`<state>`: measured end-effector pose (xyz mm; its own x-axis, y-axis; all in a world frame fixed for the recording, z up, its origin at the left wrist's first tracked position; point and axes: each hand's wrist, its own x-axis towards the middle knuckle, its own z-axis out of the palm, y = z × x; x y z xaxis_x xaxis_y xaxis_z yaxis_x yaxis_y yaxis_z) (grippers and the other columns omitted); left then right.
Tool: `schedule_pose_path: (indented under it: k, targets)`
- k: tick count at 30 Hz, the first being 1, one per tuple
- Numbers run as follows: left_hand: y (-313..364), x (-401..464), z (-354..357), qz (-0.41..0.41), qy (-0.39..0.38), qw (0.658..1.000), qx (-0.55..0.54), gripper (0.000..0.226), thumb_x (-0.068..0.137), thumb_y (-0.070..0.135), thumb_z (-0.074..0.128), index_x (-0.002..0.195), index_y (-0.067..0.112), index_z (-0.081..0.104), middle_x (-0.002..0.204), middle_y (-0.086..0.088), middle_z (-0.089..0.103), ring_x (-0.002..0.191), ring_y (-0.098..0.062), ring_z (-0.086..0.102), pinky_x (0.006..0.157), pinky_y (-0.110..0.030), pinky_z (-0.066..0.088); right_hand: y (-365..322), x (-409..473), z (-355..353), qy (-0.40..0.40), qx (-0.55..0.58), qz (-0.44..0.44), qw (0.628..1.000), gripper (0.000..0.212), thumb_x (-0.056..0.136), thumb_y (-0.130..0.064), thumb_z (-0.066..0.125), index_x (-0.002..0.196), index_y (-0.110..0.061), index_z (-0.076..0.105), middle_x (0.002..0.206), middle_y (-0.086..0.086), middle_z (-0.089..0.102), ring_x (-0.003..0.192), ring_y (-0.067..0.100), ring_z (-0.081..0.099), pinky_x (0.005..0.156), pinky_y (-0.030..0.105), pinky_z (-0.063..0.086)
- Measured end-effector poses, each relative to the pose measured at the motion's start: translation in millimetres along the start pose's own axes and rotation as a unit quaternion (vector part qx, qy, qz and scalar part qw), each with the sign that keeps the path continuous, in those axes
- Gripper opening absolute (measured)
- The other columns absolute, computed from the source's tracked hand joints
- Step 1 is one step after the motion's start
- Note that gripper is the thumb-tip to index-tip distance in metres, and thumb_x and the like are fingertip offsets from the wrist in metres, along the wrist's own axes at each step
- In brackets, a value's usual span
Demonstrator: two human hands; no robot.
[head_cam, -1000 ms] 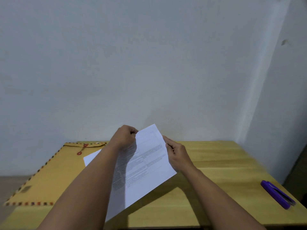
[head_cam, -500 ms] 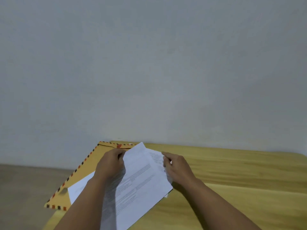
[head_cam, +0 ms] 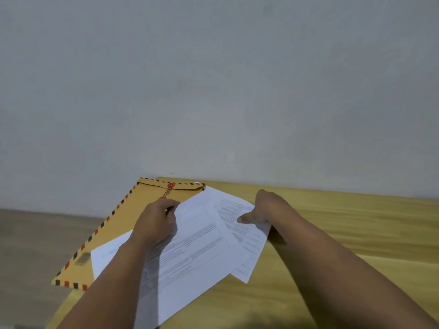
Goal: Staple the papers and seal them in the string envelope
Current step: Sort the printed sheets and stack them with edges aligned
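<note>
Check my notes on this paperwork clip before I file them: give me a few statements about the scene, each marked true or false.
1. Both hands hold printed sheets. True: the left hand grips one sheet and the right hand holds another sheet.
2. The envelope is plain white. False: the envelope is brown with a red and black striped border.
3. The envelope's red string button faces up. True: the string button shows near its flap.
4. The stapler sits between the hands. False: no stapler is in view.
5. The table is glass. False: the table is wood.
</note>
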<state>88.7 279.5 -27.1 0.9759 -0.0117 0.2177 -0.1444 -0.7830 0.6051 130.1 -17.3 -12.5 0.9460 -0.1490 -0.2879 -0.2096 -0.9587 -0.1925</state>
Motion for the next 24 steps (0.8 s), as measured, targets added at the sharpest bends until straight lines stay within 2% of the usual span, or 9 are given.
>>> schedule_pose_path:
  k: [2, 5, 7, 10, 12, 14, 17, 22, 24]
  targets:
    - [3.2, -1.5, 0.8, 0.002, -0.003, 1.000, 0.000, 0.032, 0.098, 0.004, 0.050, 0.118, 0.013, 0.073, 0.115, -0.001, 0.071, 0.108, -0.019, 0.064, 0.088, -0.029, 0.048, 4.1, 2.5, -1.3, -0.004, 0.018, 0.000, 1.000, 0.073, 0.059, -0.074, 0.088, 0.091, -0.017, 0.056, 0.089, -0.003, 0.064, 0.079, 0.018, 0.061, 0.074, 0.034, 0.052]
    - [11.7, -5.8, -0.9, 0.009, 0.009, 1.000, -0.004, 0.032, 0.097, 0.002, 0.050, 0.117, 0.012, 0.073, 0.113, 0.004, 0.070, 0.103, -0.014, 0.061, 0.087, -0.029, 0.048, 11.6, -1.6, -2.8, -0.024, 0.046, 0.008, 0.999, 0.064, 0.064, -0.064, 0.091, 0.084, -0.016, 0.054, 0.084, -0.003, 0.064, 0.071, 0.016, 0.059, 0.066, 0.030, 0.049]
    - [18.7, -9.5, -4.4, 0.012, 0.020, 1.000, -0.007, 0.032, 0.096, 0.001, 0.050, 0.116, 0.011, 0.073, 0.107, 0.007, 0.067, 0.099, -0.012, 0.058, 0.083, -0.028, 0.046, 20.7, -5.0, -5.6, -0.047, 0.063, 0.008, 0.997, 0.056, 0.069, -0.052, 0.094, 0.088, -0.012, 0.060, 0.087, 0.000, 0.067, 0.074, 0.020, 0.063, 0.069, 0.030, 0.051]
    - [25.2, -16.6, -12.2, 0.005, 0.028, 1.000, -0.011, 0.031, 0.097, 0.003, 0.050, 0.115, 0.014, 0.073, 0.104, 0.007, 0.066, 0.096, -0.012, 0.058, 0.081, -0.027, 0.044, 42.8, -14.4, -12.9, -0.065, 0.068, 0.007, 0.996, 0.050, 0.079, -0.030, 0.090, 0.116, -0.005, 0.067, 0.115, 0.006, 0.072, 0.097, 0.028, 0.069, 0.081, 0.032, 0.055]
    - [28.3, -23.0, -17.5, 0.004, 0.029, 1.000, -0.006, 0.030, 0.097, 0.003, 0.051, 0.113, 0.015, 0.073, 0.105, 0.004, 0.069, 0.097, -0.014, 0.060, 0.083, -0.029, 0.045, 63.9, -27.7, -19.1, -0.057, 0.109, 0.008, 0.992, 0.050, 0.084, -0.014, 0.084, 0.129, -0.003, 0.065, 0.126, 0.011, 0.069, 0.109, 0.030, 0.068, 0.080, 0.031, 0.053]
    - [34.8, -30.0, -23.6, 0.000, 0.034, 0.999, -0.011, 0.031, 0.095, 0.003, 0.052, 0.109, 0.019, 0.074, 0.103, 0.006, 0.071, 0.097, -0.014, 0.062, 0.082, -0.028, 0.045, 89.3, -41.3, -25.8, -0.034, 0.184, 0.022, 0.982, 0.035, 0.083, -0.003, 0.079, 0.116, -0.006, 0.067, 0.114, 0.011, 0.068, 0.097, 0.028, 0.064, 0.069, 0.029, 0.049]
    - [50.2, -39.0, -29.9, 0.016, 0.041, 0.999, -0.014, 0.033, 0.093, 0.001, 0.054, 0.095, 0.029, 0.072, 0.089, 0.016, 0.069, 0.082, -0.007, 0.063, 0.070, -0.022, 0.044, 129.2, -57.0, -34.1, 0.049, 0.335, 0.046, 0.940, 0.033, 0.077, 0.007, 0.078, 0.106, -0.003, 0.067, 0.102, 0.015, 0.067, 0.087, 0.028, 0.062, 0.065, 0.029, 0.048]
    - [90.1, -44.7, -33.7, 0.058, 0.047, 0.997, -0.005, 0.024, 0.094, 0.001, 0.056, 0.105, 0.010, 0.076, 0.096, -0.001, 0.072, 0.091, -0.022, 0.065, 0.078, -0.030, 0.044, 176.2, -95.0, -53.1, 0.172, 0.479, 0.050, 0.859, 0.026, 0.078, 0.005, 0.081, 0.069, -0.003, 0.058, 0.078, 0.010, 0.062, 0.072, 0.023, 0.059, 0.068, 0.034, 0.048]
    - [109.0, -46.7, -33.9, 0.080, 0.047, 0.996, 0.006, 0.023, 0.095, 0.003, 0.058, 0.107, 0.010, 0.076, 0.093, 0.001, 0.070, 0.088, -0.017, 0.062, 0.075, -0.026, 0.041, 193.8, -107.5, -60.5, 0.218, 0.527, 0.045, 0.820, 0.015, 0.084, 0.001, 0.077, 0.078, 0.009, 0.066, 0.080, 0.011, 0.068, 0.077, 0.025, 0.065, 0.071, 0.034, 0.052]
